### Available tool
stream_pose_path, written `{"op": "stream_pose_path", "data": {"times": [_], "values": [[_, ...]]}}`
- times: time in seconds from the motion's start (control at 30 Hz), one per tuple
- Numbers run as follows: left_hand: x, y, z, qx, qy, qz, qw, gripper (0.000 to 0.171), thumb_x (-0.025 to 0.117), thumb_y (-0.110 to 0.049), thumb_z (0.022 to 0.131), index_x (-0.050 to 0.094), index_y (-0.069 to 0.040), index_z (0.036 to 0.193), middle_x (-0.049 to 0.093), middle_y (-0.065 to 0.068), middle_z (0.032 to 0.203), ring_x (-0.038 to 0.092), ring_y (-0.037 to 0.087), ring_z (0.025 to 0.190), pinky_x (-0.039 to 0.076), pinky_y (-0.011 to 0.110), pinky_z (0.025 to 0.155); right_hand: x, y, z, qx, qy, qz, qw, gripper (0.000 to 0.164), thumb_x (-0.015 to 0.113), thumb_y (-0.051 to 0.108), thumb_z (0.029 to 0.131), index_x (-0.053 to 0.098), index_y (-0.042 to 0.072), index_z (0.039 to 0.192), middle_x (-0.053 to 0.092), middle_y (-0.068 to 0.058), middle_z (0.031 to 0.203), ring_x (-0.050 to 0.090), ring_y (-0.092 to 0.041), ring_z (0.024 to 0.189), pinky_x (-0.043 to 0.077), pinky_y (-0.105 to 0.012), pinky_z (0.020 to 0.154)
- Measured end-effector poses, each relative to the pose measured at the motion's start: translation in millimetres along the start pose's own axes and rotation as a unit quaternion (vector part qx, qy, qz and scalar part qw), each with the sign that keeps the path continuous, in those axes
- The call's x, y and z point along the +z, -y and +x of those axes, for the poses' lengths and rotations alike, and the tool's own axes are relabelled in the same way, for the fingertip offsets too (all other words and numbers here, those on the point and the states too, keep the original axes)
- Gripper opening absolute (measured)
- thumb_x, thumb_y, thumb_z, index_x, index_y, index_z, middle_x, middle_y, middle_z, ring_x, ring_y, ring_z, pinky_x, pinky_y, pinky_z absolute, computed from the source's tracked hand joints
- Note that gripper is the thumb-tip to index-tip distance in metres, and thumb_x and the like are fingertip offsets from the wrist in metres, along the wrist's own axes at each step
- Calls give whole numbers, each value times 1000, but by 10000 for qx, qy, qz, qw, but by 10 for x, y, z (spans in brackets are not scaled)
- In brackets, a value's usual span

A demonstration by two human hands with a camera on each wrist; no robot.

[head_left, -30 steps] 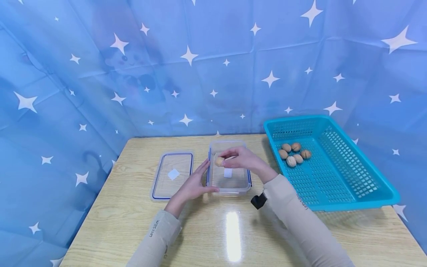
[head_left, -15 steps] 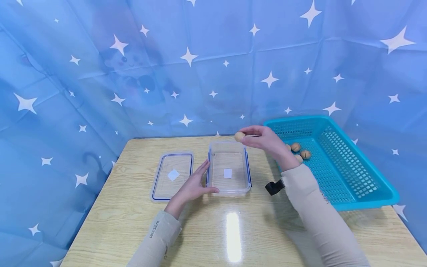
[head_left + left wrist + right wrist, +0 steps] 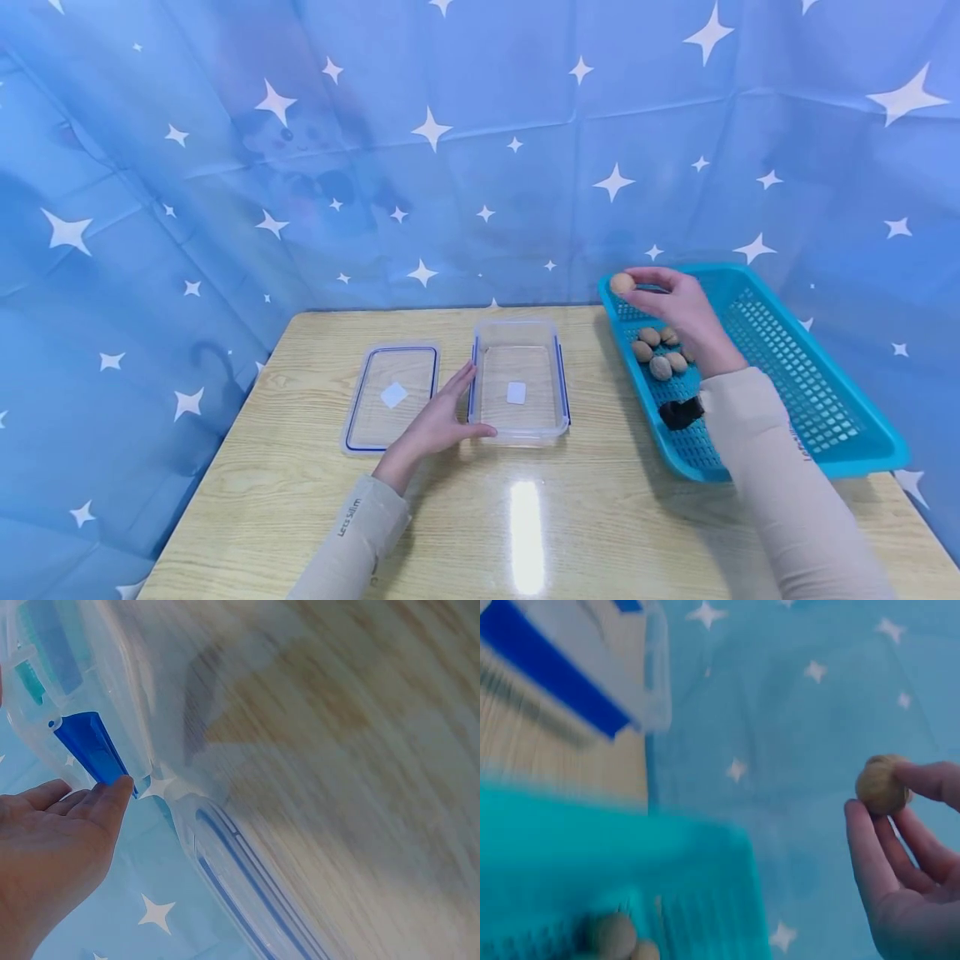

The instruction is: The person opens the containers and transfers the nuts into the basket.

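My right hand pinches a walnut between thumb and fingertips, over the back left corner of the turquoise basket. In the right wrist view the same walnut shows well above the basket's blurred rim. Several more walnuts lie together in the basket's left part, some partly behind the hand. My left hand, fingers straight and thumb spread, rests against the left side of a clear plastic food container. In the left wrist view its fingertips lie at a blue side clip.
Left of the container lies its clear lid with a blue seal, flat on the wooden table. A blue curtain with white stars hangs behind the table's far edge. A white square label marks the container's floor.
My right hand has carried the walnut out of the container, up and to the right, over to the basket. The left hand has stayed at the container's side.
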State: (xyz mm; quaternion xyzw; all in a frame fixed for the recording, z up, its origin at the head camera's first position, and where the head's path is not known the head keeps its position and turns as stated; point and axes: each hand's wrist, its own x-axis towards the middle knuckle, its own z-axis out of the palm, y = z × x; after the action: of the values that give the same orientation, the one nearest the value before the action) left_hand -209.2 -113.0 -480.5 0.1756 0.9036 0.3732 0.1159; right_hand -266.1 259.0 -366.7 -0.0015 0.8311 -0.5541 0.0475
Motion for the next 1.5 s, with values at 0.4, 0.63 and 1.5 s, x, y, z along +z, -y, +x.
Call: {"op": "stream_pose_path", "data": {"times": [0.4, 0.63, 1.5], "values": [[-10, 11, 9, 92, -16, 46, 9999, 106, 81, -42, 80, 18, -12, 160, 10, 3, 170, 18, 35, 154, 24, 56, 124, -389, -552, 88, 300, -802, -120, 9963, 71, 58, 51, 96, 40, 12, 151, 45, 0, 139, 44, -24, 131, 40, -56, 113], [2, 17, 20, 103, 7, 89, 9999, 106, 81, -42, 81, 18, -12, 160, 10, 1, 170, 19, 34, 154, 25, 54, 124, -484, -876, 118, 531, -1109, -364, 9917, 65, 54, 44, 100, 41, 2, 149, 46, -8, 136, 43, -33, 128, 41, -59, 111], [-5, 26, 10, 74, -28, 118, 9999, 107, 82, -43, 80, 19, -11, 160, 10, 2, 170, 20, 34, 154, 25, 54, 124, -656, -1416, 204, 1447, 67, -1084, 9835, 62, 52, 29, 101, 36, -12, 146, 32, -36, 149, 38, -52, 132, 42, -60, 109]]}}
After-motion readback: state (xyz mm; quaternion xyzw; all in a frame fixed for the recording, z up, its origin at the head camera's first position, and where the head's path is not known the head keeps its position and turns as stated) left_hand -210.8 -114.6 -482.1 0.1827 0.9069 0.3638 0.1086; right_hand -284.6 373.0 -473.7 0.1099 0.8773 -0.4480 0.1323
